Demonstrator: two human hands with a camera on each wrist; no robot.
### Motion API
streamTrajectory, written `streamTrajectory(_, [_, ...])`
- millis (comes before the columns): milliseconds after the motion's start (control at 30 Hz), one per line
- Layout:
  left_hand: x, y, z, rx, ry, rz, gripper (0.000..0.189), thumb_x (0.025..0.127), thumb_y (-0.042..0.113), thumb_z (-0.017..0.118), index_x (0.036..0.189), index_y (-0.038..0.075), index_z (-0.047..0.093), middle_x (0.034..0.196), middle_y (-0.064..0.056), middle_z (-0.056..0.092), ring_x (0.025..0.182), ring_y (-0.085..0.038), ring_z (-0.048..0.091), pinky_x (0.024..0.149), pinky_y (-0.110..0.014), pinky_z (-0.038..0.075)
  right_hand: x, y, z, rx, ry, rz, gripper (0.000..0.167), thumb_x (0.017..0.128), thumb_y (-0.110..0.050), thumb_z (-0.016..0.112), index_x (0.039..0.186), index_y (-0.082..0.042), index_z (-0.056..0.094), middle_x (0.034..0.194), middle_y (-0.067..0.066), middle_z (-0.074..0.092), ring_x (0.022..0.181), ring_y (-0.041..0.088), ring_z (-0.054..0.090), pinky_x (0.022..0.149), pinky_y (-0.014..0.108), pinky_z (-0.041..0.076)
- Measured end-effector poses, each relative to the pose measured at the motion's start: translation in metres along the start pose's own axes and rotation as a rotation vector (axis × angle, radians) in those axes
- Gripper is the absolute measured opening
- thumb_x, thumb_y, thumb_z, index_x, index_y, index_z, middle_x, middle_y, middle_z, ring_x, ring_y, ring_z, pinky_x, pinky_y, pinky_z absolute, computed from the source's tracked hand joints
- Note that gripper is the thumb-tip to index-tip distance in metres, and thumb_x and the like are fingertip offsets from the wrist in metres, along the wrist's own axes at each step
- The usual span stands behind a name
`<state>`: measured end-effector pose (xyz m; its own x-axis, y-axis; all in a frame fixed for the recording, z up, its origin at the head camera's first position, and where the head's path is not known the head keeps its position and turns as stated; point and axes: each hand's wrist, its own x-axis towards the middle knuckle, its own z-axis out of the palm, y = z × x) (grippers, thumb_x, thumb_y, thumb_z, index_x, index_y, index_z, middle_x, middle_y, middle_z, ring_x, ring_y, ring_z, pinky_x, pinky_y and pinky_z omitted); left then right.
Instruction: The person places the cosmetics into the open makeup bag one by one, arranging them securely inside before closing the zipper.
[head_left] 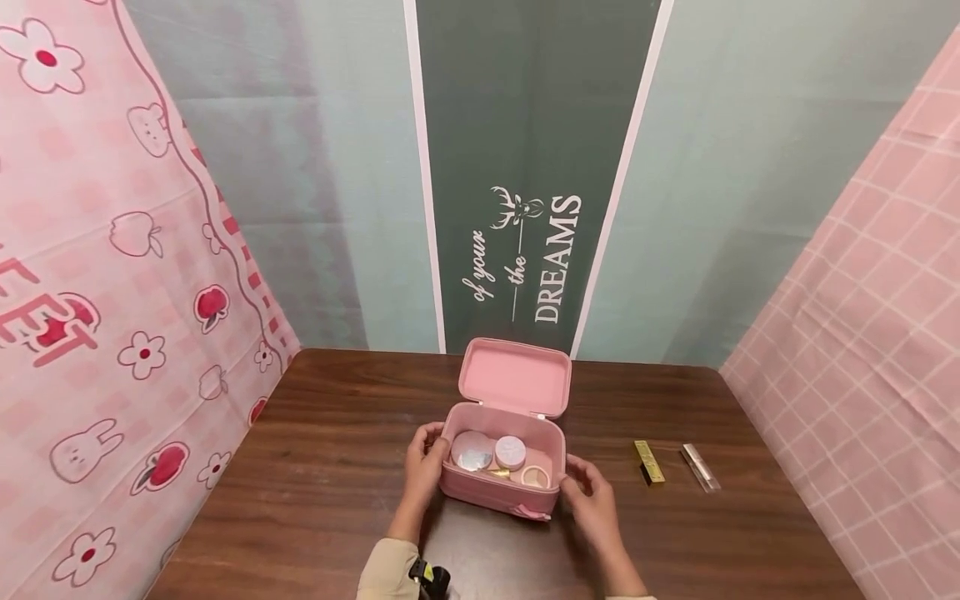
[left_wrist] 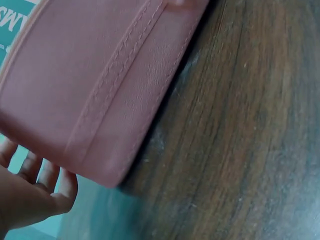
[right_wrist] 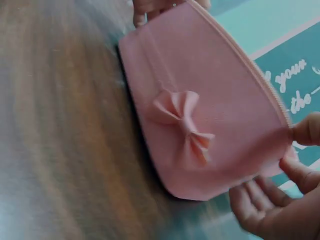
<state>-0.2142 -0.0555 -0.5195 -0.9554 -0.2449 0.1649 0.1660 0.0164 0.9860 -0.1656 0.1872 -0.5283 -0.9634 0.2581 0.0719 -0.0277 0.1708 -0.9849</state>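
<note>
A pink makeup case (head_left: pixel 501 493) stands on the table with its lid (head_left: pixel 516 377) raised at the back. Inside lie a round shiny compact (head_left: pixel 474 451), a small round white-pink jar (head_left: pixel 511 451), a ring-edged round item (head_left: pixel 536 477) and a small gold piece (head_left: pixel 499 473). My left hand (head_left: pixel 424 467) grips the case's left end, fingertips against its side. At the right end my right hand (head_left: pixel 592 498) holds on, thumb by the zippered rim and fingers bent against the side. A pink bow (right_wrist: pixel 182 120) decorates the front.
To the right on the wooden table (head_left: pixel 315 467) lie a slim gold box (head_left: pixel 649 462) and a clear tube with a pinkish part (head_left: pixel 701 467). Printed cloth curtains (head_left: pixel 517 125) stand behind the table and at both sides.
</note>
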Motion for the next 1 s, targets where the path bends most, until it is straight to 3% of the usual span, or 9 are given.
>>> streamTrajectory(133, [0.001, 0.006, -0.003, -0.023, -0.04, -0.02, 0.027, 0.08, -0.008, 0.051, 0.106, -0.013, 0.057, 0.098, -0.032, 0.056, 0.08, -0.018, 0.05, 0.071, -0.026, 0.04, -0.001, 0.001, 0.004, 0.099, -0.008, 0.05, 0.035, 0.085, 0.006, 0.053, 0.119, 0.01, 0.052, 0.112, 0.03, 0.055, 0.093, 0.031, 0.057, 0.069, 0.026, 0.05])
streamTrajectory(367, [0.002, 0.005, -0.005, -0.035, -0.054, -0.014, 0.027, 0.08, -0.009, 0.05, 0.106, -0.012, 0.056, 0.099, -0.031, 0.057, 0.08, -0.016, 0.05, 0.072, -0.027, 0.04, 0.0, 0.0, 0.005, 0.097, -0.006, 0.063, 0.035, 0.084, 0.007, 0.052, 0.119, 0.01, 0.052, 0.111, 0.03, 0.055, 0.095, 0.038, 0.056, 0.069, 0.032, 0.052])
streamTrajectory(633, [-0.001, 0.01, -0.005, -0.026, -0.053, -0.026, 0.027, 0.081, -0.008, 0.049, 0.107, -0.013, 0.054, 0.098, -0.031, 0.056, 0.079, -0.015, 0.048, 0.072, -0.027, 0.039, 0.003, -0.001, 0.003, 0.114, -0.031, 0.082, 0.034, 0.083, 0.007, 0.052, 0.117, 0.011, 0.051, 0.109, 0.03, 0.055, 0.086, 0.029, 0.059, 0.067, 0.036, 0.052])
streamTrajectory(800, [-0.011, 0.016, -0.004, -0.03, -0.053, -0.042, 0.031, 0.081, -0.01, 0.046, 0.111, -0.015, 0.051, 0.097, -0.029, 0.054, 0.081, -0.016, 0.047, 0.071, -0.024, 0.038, 0.018, 0.001, -0.007, 0.166, -0.081, 0.133, 0.035, 0.082, 0.007, 0.051, 0.117, 0.011, 0.051, 0.108, 0.028, 0.055, 0.082, 0.022, 0.059, 0.067, 0.043, 0.052])
streamTrajectory(1000, [-0.025, 0.014, -0.001, -0.108, -0.058, -0.129, 0.034, 0.08, -0.011, 0.046, 0.114, -0.013, 0.045, 0.086, -0.011, 0.051, 0.074, -0.019, 0.046, 0.062, -0.026, 0.039, 0.047, 0.007, -0.021, 0.165, -0.195, 0.153, 0.035, 0.083, 0.002, 0.053, 0.117, 0.009, 0.052, 0.109, 0.021, 0.055, 0.089, 0.025, 0.057, 0.07, 0.045, 0.051])
